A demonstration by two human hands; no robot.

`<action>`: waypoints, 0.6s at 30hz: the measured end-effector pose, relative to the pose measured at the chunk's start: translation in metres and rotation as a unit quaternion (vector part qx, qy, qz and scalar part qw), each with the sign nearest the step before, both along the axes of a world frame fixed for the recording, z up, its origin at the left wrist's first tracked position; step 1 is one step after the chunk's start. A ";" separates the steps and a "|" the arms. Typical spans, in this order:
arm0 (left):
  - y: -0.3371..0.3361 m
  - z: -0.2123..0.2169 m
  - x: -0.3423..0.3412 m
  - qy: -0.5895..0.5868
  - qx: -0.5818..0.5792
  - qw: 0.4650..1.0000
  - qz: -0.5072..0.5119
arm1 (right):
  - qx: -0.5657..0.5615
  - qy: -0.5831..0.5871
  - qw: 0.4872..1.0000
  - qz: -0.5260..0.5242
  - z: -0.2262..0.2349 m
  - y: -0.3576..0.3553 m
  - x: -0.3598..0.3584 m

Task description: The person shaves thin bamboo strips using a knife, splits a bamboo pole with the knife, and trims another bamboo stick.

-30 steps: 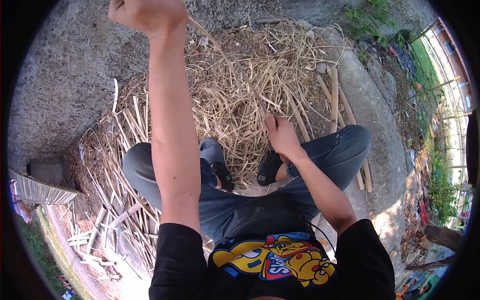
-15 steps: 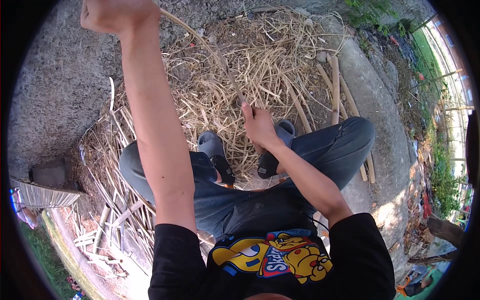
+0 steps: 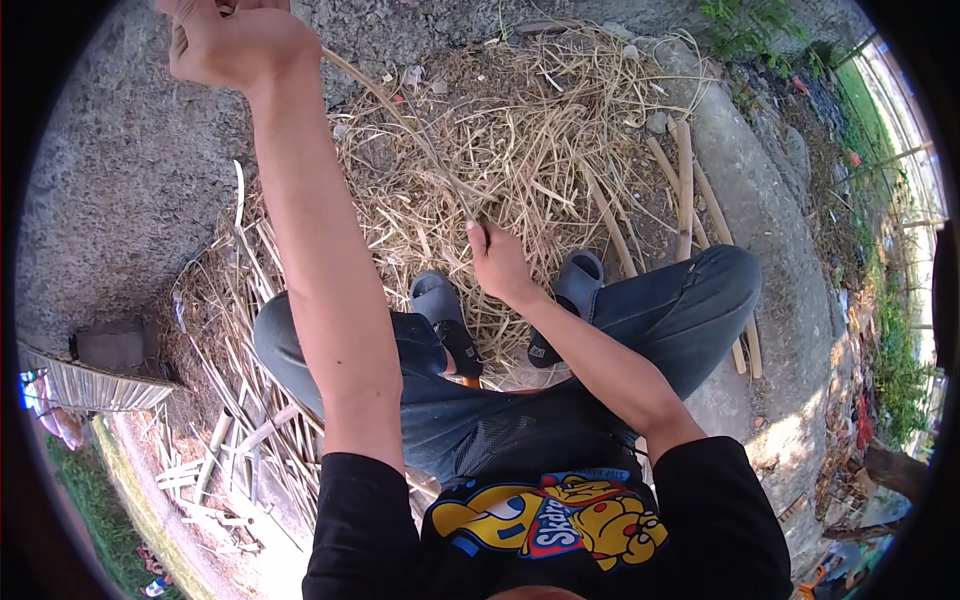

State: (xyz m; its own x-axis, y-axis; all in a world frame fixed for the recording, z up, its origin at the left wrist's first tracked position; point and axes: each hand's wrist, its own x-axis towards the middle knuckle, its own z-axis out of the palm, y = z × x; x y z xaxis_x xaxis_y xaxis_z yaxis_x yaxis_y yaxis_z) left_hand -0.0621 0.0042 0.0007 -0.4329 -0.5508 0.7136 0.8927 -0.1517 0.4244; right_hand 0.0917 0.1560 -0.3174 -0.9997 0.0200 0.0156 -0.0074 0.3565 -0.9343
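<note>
A long, thin bamboo strip bows between my two hands. My left hand is stretched far forward at the upper left, partly cut off by the picture's edge, its fingers curled; the strip's far part runs behind that wrist. Lower down, between my knees, my right hand is closed round the strip's near end, thumb pointing forward. Whether a tool is also in that fist I cannot tell. Beneath the strip lies a tangled heap of pale bamboo shavings.
Several bamboo pieces lie by my right knee. More split bamboo is piled at the left. My feet in grey slides rest at the heap's near edge. A rough concrete surface borders the left; greenery stands far right.
My right hand has shifted slightly left and nearer to me. My left hand has dropped a little in the picture, its fingers showing more. The strip still spans between them.
</note>
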 end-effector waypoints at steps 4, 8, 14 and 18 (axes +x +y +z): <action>-0.010 -0.001 0.022 -0.050 -0.028 0.998 0.009 | -0.124 -0.087 0.988 0.017 0.082 -0.012 -0.005; -0.015 0.003 0.021 -0.065 -0.003 0.998 0.002 | -0.122 0.094 0.988 0.021 0.140 -0.028 -0.026; -0.016 -0.005 0.036 -0.014 -0.002 0.998 -0.067 | -0.077 0.176 0.981 0.021 0.084 -0.030 -0.019; -0.031 -0.015 0.051 -0.036 -0.033 0.997 0.056 | -0.066 0.081 0.992 0.069 0.095 -0.052 0.003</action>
